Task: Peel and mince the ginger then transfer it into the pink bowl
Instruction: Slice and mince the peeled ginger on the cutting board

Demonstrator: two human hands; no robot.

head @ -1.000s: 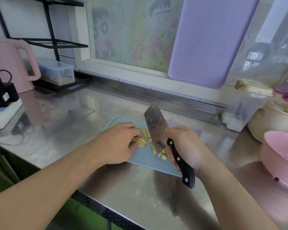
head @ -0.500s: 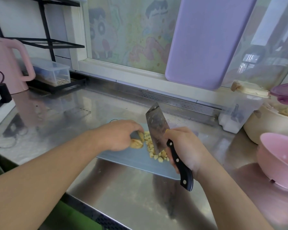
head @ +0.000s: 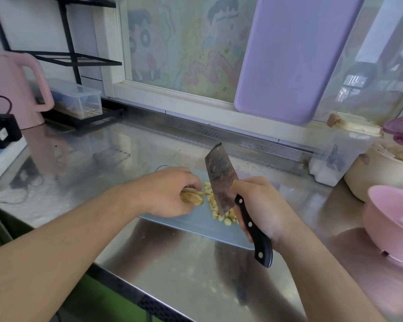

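Down at the fingers (head: 191, 182) of the left hand (head: 165, 194): curled over and pinching a ginger piece (head: 192, 198), pressed against the pale blue cutting board (head: 196, 225). Just right of that, touching the board, a loose heap of chopped ginger bits (head: 215, 209). On the other side, right hand (head: 263, 205) wrapped tight round the black riveted handle of a cleaver (head: 221, 180), blade tilted up and away, lower corner down among the bits. Outward from there: steel counter (head: 172, 263) under the board; pink bowl (head: 393, 221) well off to the right at the counter's edge, holding no ginger as far as visible. Behind it a cream pot (head: 377, 180) and a clear container (head: 342, 156). Leaning at the window, a lilac board (head: 296, 54). Far left, a pink kettle (head: 12, 89) and a lidded clear box (head: 77, 98).
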